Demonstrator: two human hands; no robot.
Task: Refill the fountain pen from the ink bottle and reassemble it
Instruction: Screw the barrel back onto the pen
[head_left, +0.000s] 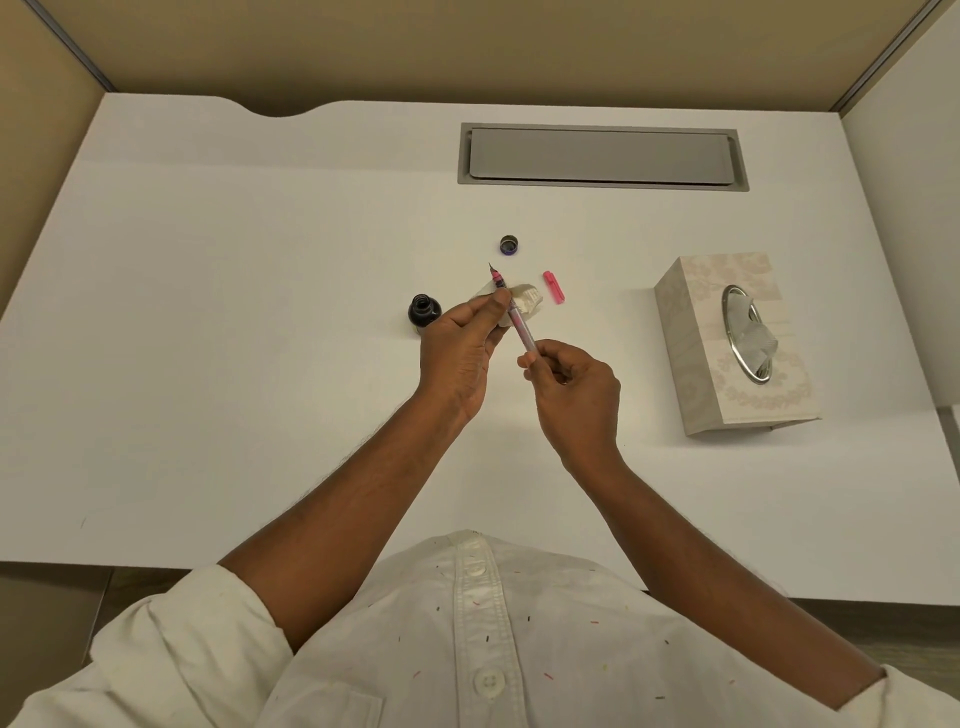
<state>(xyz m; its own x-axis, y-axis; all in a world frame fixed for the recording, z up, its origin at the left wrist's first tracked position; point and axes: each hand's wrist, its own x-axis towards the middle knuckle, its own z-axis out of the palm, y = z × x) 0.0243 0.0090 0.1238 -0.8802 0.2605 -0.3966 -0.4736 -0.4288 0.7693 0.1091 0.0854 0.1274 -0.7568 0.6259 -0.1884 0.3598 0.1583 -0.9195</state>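
Leftmost on the counter (260, 312), the open ink bottle (424, 310) stands just beside the left hand (460, 353), whose fingers (500, 301) pinch a tissue (524, 300) around the fountain pen (511, 312). Its long axis runs nib-away toward the right hand (576, 389), pinching the barrel's near end; the pink cap (554, 287) lies nearer that hand.

White tabletop (260, 312), matte, with a curved notch cut into its far left edge. A grey rectangular cable hatch (602, 157) sits flush in the far right part. Near the middle an open ink bottle (424, 310) stands upright; its cap (509, 245) lies well apart, farther back and to the right, open side up. A pink pen cap (554, 287) lies flat between them, right of centre. A patterned tissue box (727, 353) rests near the right edge, one tissue poking from its metal-rimmed slot.
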